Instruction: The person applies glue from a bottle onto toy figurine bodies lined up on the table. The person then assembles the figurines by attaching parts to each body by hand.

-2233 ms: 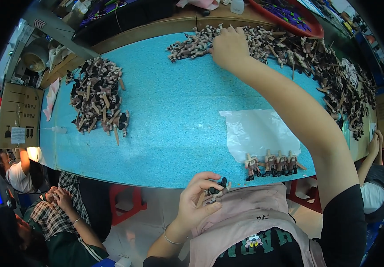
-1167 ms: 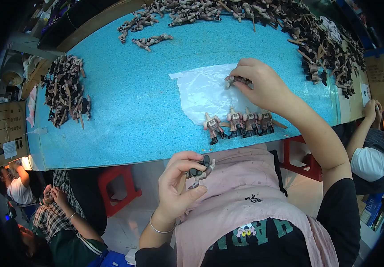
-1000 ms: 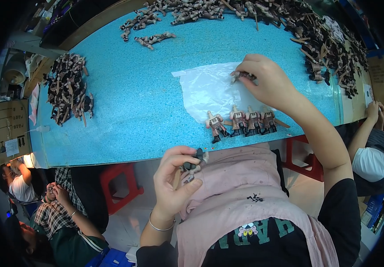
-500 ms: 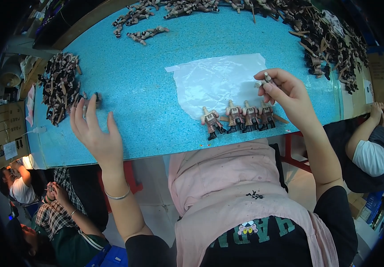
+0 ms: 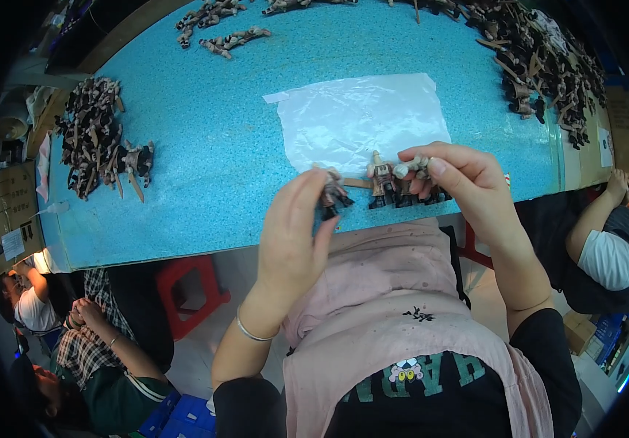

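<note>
Near the table's front edge, my left hand (image 5: 289, 233) closes its fingers round a small toy figure (image 5: 334, 196) with a pinkish-brown body and black legs. To the right, my right hand (image 5: 475, 191) pinches small pale, cream-coloured pieces (image 5: 411, 168), whose exact shape is partly hidden by the fingers. Just below those pieces lies a row of similar figures; the nearest in sight is a figure (image 5: 381, 182) with a pale peg on top, and the others are partly covered by my right hand. A flat brown strip (image 5: 358, 182) lies between the left-hand figure and the row.
A white plastic sheet (image 5: 362, 117) lies on the blue speckled table (image 5: 205, 131). Piles of figures stand at the left (image 5: 92, 139) and far right (image 5: 541, 66), with several more along the back. Co-workers sit on both sides; a red stool (image 5: 190, 292) stands below the edge.
My left hand has come from beside the left pile to the leftmost figure of the front row and grasped it. A figure now lies beside that pile. My right hand has moved slightly nearer.
</note>
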The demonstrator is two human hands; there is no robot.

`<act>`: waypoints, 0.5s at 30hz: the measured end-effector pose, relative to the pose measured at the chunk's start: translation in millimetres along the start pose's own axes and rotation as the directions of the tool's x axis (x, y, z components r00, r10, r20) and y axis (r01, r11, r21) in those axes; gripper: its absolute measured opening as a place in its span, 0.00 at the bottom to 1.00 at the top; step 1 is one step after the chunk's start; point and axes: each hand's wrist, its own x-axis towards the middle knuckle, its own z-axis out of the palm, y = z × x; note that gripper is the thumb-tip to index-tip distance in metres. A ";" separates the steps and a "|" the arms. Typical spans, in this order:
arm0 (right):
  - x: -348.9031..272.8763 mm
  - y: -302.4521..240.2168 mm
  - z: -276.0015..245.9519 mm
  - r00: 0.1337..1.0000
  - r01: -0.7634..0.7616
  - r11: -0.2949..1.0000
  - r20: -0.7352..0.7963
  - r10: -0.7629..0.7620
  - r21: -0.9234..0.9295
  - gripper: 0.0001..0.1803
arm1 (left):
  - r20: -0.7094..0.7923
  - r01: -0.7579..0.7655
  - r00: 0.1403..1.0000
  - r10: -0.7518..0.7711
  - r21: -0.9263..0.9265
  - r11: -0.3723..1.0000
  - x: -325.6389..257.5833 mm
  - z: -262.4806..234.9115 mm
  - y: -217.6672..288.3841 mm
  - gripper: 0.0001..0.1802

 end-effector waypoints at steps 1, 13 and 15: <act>-1.4 1.3 3.0 1.000 0.015 1.000 0.020 -0.016 0.004 0.14 | -0.020 0.018 1.000 -0.018 0.011 1.000 -1.6 -5.5 -0.8 0.37; -19.7 10.9 57.0 0.949 0.194 0.956 0.290 -0.125 -0.220 0.13 | 0.261 0.291 0.944 -0.200 -0.378 0.879 -26.5 -24.3 19.9 0.40; -20.9 15.2 61.8 0.950 0.206 0.933 0.290 -0.117 -0.297 0.14 | 0.257 0.280 0.947 -0.191 -0.377 0.883 -27.6 -22.6 16.4 0.40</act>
